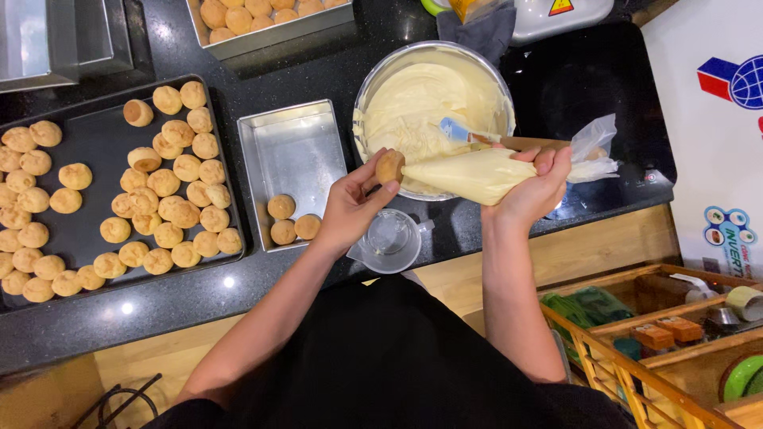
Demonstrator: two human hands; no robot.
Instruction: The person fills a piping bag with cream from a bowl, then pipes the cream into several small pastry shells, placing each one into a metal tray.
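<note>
We see our left hand [350, 208] grip a puff [389, 167] against the piping bag [473, 175] clenched by our right hand [539, 184], above the cream bowl [433, 99]; three puffs lie in the steel tray [290, 155].

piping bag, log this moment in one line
left hand: holds puff | right hand: grips piping bag, tip at puff | behind: cream bowl

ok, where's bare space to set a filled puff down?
Most of the small metal tray is bare; three puffs sit at its near edge. The counter strip in front of the trays is bare. Crowded: the dark baking sheet, and around the cream bowl and clear cup.
</note>
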